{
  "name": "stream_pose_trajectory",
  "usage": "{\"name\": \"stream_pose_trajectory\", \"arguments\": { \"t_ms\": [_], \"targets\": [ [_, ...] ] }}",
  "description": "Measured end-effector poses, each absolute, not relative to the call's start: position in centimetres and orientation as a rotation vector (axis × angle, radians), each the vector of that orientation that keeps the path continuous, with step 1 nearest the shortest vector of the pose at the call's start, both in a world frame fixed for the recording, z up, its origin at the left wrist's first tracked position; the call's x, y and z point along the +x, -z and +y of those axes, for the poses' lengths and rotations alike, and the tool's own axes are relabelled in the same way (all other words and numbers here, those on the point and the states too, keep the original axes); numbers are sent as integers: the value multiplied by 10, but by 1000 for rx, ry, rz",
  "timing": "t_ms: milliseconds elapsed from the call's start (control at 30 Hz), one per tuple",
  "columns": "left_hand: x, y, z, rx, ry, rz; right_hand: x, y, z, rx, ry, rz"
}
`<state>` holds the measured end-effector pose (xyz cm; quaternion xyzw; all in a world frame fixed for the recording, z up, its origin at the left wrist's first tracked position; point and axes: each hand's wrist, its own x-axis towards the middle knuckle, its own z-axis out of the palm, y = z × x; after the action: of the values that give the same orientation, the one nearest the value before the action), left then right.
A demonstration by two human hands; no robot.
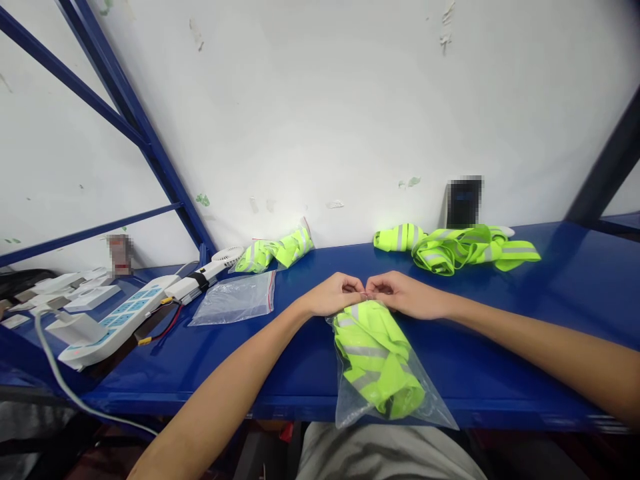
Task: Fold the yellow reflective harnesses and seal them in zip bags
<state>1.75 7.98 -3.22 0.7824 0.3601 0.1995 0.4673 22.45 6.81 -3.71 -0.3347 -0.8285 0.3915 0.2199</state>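
A clear zip bag [345,400] with a folded neon-yellow reflective strap [375,357] inside lies at the front of the blue table, its bottom end hanging over the edge. My left hand [336,294] and my right hand [405,293] meet at the bag's far end, fingertips side by side. Both pinch the red-lined zip edge, which is mostly hidden by the fingers. Beyond my right hand lies a loose heap of the same reflective strap [450,248]. To the left of my left hand rests a flat, unfilled zip bag [235,298].
Bagged reflective straps [275,250] lie against the wall. At left are a power strip [125,317] with a plugged-in adapter, a small white fan [227,255], wires and white boxes [93,297]. A dark blurred-out object [463,202] leans on the wall. Blue metal posts [150,143] frame the table [525,313].
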Motion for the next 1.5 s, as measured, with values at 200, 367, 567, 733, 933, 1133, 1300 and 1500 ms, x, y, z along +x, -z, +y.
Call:
{"name": "stream_pose_trajectory", "arguments": {
  "t_ms": [200, 367, 567, 733, 933, 1133, 1300, 1500],
  "targets": [
    [13, 28, 80, 1892, -427, 830, 224, 35, 65, -912, -979, -2280],
    [13, 35, 81, 1858, -496, 762, 223, 41, 67, -926, -1119, -2215],
    [14, 37, 79, 1890, -487, 751, 224, 41, 68, -846, -1135, -2268],
    [13, 29, 79, 2155, -380, 717, 226, 36, 67, -774, -980, -2426],
    [6, 24, 89, 2235, -276, 752, 226, 34, 68, -869, -857, -2531],
    [1, 28, 99, 2292, -452, 918, 231, 37, 76, -1020, -741, -2474],
    [-5, 37, 110, 2331, -626, 1005, 228, 41, 73, -1012, -909, -2378],
    [-61, 29, 141, 1903, -1560, 1327, 199, 45, 97, -1188, -1195, -1656]
  ]
}}
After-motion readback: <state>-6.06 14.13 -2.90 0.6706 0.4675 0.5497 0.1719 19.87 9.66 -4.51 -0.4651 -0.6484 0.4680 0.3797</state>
